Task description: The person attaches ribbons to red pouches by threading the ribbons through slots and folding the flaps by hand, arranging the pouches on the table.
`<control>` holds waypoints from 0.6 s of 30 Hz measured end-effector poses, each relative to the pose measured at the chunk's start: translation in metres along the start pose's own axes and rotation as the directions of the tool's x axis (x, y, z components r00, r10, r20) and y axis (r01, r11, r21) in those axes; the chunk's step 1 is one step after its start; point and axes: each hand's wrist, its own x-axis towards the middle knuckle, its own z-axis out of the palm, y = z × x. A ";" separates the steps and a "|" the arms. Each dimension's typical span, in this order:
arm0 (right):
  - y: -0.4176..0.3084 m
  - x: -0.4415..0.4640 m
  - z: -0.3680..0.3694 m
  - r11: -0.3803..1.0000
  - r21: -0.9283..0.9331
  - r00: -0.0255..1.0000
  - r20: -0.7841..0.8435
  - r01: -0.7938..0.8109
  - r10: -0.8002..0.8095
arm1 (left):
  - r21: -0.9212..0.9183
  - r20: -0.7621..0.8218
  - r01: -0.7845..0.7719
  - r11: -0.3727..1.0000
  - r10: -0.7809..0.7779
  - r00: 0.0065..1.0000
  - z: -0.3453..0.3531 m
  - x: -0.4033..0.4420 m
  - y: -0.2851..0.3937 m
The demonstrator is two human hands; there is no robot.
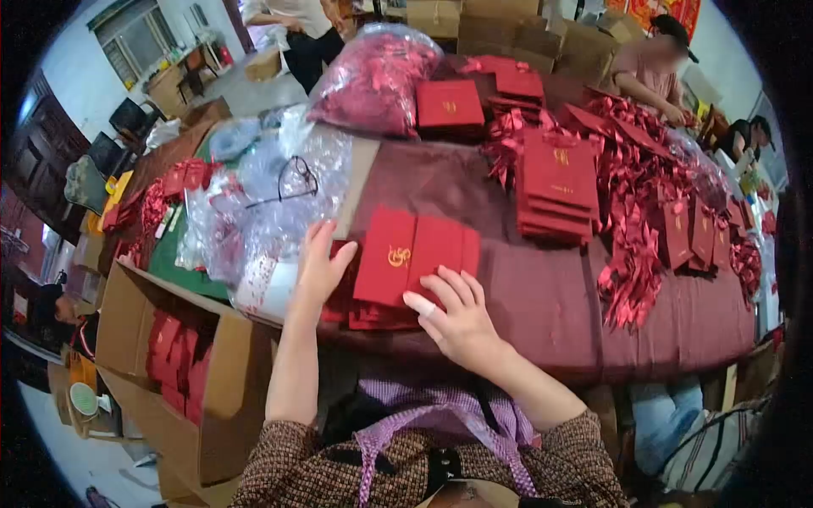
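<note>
Item 1. Stack of flat, rectangular red card pieces, the upper face bearing a gold emblem [381, 275]. Location: near edge of the tabletop [533, 309], which is covered in maroon cloth, directly before the wearer; probably set there so both hands reach it without stretching. Lower layers show along the near edge, slightly out of line.

Item 2. Left hand [318, 269]. Position: beside the stack's left edge. Fingers well apart, thumb held off from the rest, nothing clamped between them. Contact with the small red piece next to the thumb cannot be told. The spread suggests a hand kept ready at that side.

Item 3. Right hand [457, 320], a white covering on one finger. Position: over the near right part of the stack. Fingers slightly apart, gently curved, tips appearing to rest on the top red surface; no pinch visible. Likely purpose: steadying the loose layers.

Item 4. Taller pile of red, gold-marked rectangular card bags [559, 178]. Location: farther right on the tabletop, fronts upward, presumably piled to save room.

Item 5. Shiny red ribbon bundle [631, 284]. Location: right of that pile, draped toward the near edge.

Item 6. Open brown cardboard box [233, 381], red pieces inside. Location: left of the wearer, apparently for easy reach.
</note>
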 end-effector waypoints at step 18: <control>0.022 -0.035 -0.034 0.996 0.066 0.998 -0.014 -0.055 0.056 | 0.193 0.095 -0.261 0.946 0.247 0.964 0.016 -0.037 0.120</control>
